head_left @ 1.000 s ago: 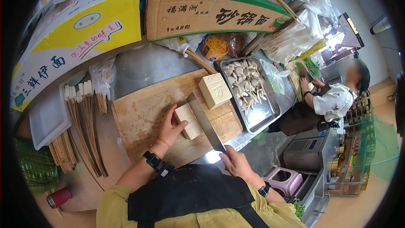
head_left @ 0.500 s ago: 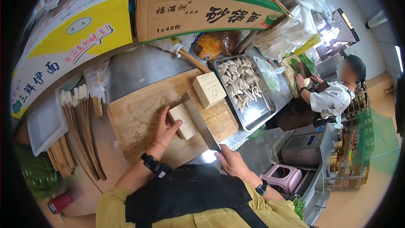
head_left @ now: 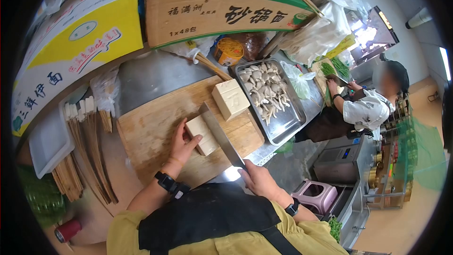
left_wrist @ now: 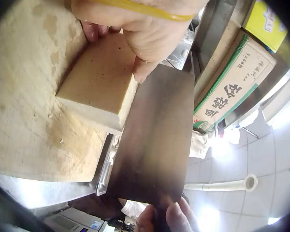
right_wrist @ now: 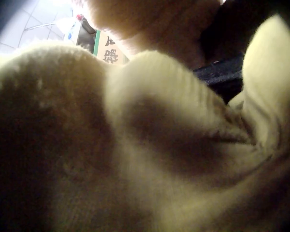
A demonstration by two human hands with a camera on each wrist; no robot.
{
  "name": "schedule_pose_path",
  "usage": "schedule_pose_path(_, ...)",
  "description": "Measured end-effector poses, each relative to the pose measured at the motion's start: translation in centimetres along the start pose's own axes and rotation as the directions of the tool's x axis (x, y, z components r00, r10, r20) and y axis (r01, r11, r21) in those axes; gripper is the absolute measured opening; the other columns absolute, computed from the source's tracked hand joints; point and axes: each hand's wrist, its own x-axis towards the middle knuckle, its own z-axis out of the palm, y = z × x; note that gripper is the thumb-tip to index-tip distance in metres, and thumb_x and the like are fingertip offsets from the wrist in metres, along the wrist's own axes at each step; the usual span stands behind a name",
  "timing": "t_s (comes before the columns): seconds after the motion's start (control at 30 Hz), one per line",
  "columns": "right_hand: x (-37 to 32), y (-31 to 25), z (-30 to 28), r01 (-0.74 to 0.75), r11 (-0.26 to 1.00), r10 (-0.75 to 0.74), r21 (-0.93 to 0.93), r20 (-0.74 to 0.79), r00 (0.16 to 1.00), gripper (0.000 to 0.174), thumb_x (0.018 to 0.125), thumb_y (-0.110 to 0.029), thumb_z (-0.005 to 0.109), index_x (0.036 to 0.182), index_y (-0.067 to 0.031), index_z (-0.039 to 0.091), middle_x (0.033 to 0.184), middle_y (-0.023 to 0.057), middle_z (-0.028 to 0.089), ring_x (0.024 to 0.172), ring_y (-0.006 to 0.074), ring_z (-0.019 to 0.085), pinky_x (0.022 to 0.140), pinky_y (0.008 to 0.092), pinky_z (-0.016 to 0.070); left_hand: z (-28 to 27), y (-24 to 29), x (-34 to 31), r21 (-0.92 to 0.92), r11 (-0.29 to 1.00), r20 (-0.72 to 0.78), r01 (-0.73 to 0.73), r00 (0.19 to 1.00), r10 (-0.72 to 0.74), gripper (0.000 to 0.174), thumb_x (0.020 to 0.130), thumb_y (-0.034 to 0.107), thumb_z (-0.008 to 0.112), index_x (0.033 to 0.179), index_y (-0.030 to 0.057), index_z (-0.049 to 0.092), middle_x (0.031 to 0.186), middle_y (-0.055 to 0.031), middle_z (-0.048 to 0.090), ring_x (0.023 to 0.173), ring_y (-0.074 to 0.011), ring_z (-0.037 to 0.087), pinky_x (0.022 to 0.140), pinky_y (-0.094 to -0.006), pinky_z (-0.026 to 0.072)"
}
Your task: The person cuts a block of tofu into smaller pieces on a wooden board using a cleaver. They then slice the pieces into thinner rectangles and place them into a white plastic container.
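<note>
A white tofu block [head_left: 202, 137] lies on the wooden cutting board [head_left: 151, 127]. My left hand [head_left: 178, 147] holds it from the left, with the thumb [left_wrist: 143, 70] over the edge nearest the blade. In my right hand [head_left: 260, 179] I grip a cleaver [head_left: 225, 140] by its handle. Its broad blade [left_wrist: 157, 130] stands upright along the tofu's right side. A second tofu block [head_left: 230, 100], stamped on one face, sits just beyond the blade. Sleeve cloth [right_wrist: 150, 125] fills most of the right wrist view and hides the cleaver there.
A metal tray [head_left: 283, 134] of mushrooms stands right of the board. Bundled skewers [head_left: 92, 156] and a white plastic tray [head_left: 49, 146] lie to the left. Cardboard boxes [head_left: 212, 12] line the back. Another person [head_left: 368, 108] cuts greens at the far right.
The head view has shifted slightly, so the board and boxes sit further left in the picture. Both hands, the cleaver and the tofu keep nearly the same places relative to each other.
</note>
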Motion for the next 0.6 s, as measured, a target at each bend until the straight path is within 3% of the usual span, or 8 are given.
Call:
schedule_pose_path(0.07, -0.1, -0.3, -0.1, 0.024, 0.998, -0.028, -0.058, -0.065, 0.997, 0.029, 0.094, -0.024, 0.053, 0.112, -0.0013, 0.051, 0.080, 0.0261, 0.061, 0.080, 0.0455, 0.060, 0.069, 0.0500, 0.0475, 0.3, -0.4, 0.3, -0.079, 0.996, 0.048, -0.031, 0.998, 0.034, 0.079, 0.082, 0.005, 0.072, 0.146, 0.0031, 0.025, 0.129, -0.0129, 0.046, 0.117, -0.0213, 0.049, 0.099, -0.0342, 0.0430)
schedule_pose_path(0.1, -0.3, -1.1, -0.7, -0.037, 0.999, 0.037, -0.039, -0.004, 0.999, 0.030, 0.093, -0.022, 0.055, 0.114, -0.0019, 0.052, 0.080, 0.0253, 0.062, 0.079, 0.0449, 0.061, 0.069, 0.0489, 0.0488, 0.2, -0.4, 0.3, -0.052, 0.998, 0.035, -0.027, 0.999, 0.029, 0.080, 0.082, 0.004, 0.071, 0.146, 0.0034, 0.025, 0.129, -0.0128, 0.046, 0.116, -0.0209, 0.049, 0.100, -0.0342, 0.0428)
schedule_pose_path(0.17, -0.2, -0.2, -0.3, 0.040, 0.998, -0.043, -0.045, -0.065, 0.997, 0.028, 0.092, -0.022, 0.054, 0.112, -0.0022, 0.052, 0.081, 0.0245, 0.063, 0.079, 0.0447, 0.061, 0.070, 0.0497, 0.0490, 0.0, -0.3, 0.5, -0.044, 0.999, 0.056, 0.011, 0.998, -0.008, 0.082, 0.081, 0.002, 0.071, 0.147, 0.0045, 0.023, 0.128, -0.0128, 0.046, 0.114, -0.0208, 0.049, 0.098, -0.0342, 0.0430)
schedule_pose_path(0.2, -0.1, 0.2, 0.0, -0.017, 0.999, 0.016, -0.052, -0.015, 1.000, 0.028, 0.093, -0.024, 0.053, 0.110, -0.0020, 0.049, 0.086, 0.0255, 0.063, 0.084, 0.0438, 0.061, 0.071, 0.0502, 0.0484, 0.0, -0.3, 0.5, -0.019, 1.000, 0.056, -0.016, 0.998, 0.017, 0.082, 0.082, 0.000, 0.069, 0.148, 0.0063, 0.021, 0.129, -0.0129, 0.046, 0.113, -0.0214, 0.049, 0.099, -0.0348, 0.0423)
schedule_pose_path(0.3, 0.0, 0.9, 0.3, 0.088, 0.996, -0.087, 0.002, -0.087, 0.992, 0.028, 0.094, -0.026, 0.051, 0.109, -0.0027, 0.047, 0.088, 0.0253, 0.063, 0.083, 0.0442, 0.060, 0.073, 0.0511, 0.0477, 1.2, 1.7, 0.0, -0.050, 0.996, 0.061, -0.080, 0.995, 0.083, 0.082, 0.082, 0.001, 0.066, 0.149, 0.0079, 0.020, 0.140, -0.0169, 0.037, 0.126, -0.0251, 0.040, 0.106, -0.0387, 0.0360)
schedule_pose_path(0.4, 0.2, 1.2, 0.5, 0.097, 0.995, -0.095, 0.006, -0.118, 0.988, 0.027, 0.094, -0.025, 0.050, 0.109, -0.0031, 0.048, 0.084, 0.0247, 0.063, 0.081, 0.0445, 0.060, 0.073, 0.0512, 0.0476, 1.6, 2.8, 0.0, 0.185, 0.959, 0.055, -0.213, 0.977, 0.206, 0.081, 0.079, 0.005, 0.069, 0.148, 0.0069, 0.025, 0.144, -0.0184, 0.034, 0.132, -0.0301, 0.034, 0.109, -0.0426, 0.0320)
schedule_pose_path(0.5, 0.2, 0.9, 0.1, 0.036, 0.999, -0.034, 0.032, -0.054, 0.998, 0.026, 0.094, -0.024, 0.049, 0.109, -0.0029, 0.048, 0.084, 0.0249, 0.062, 0.082, 0.0442, 0.060, 0.073, 0.0513, 0.0476, 1.2, 2.6, 0.2, 0.591, 0.717, 0.175, -0.370, 0.926, 0.334, 0.080, 0.075, 0.009, 0.071, 0.145, 0.0060, 0.030, 0.144, -0.0187, 0.034, 0.133, -0.0356, 0.032, 0.110, -0.0460, 0.0284)
schedule_pose_path(0.6, 0.2, 0.9, 0.1, 0.026, 0.999, -0.025, 0.020, -0.038, 0.999, 0.025, 0.093, -0.023, 0.049, 0.108, -0.0028, 0.048, 0.083, 0.0255, 0.062, 0.081, 0.0441, 0.060, 0.071, 0.0514, 0.0475, 1.6, 3.0, -0.1, 0.550, 0.757, 0.160, -0.353, 0.934, 0.319, 0.080, 0.072, 0.008, 0.073, 0.142, 0.0056, 0.034, 0.144, -0.0188, 0.035, 0.132, -0.0377, 0.032, 0.111, -0.0471, 0.0266)
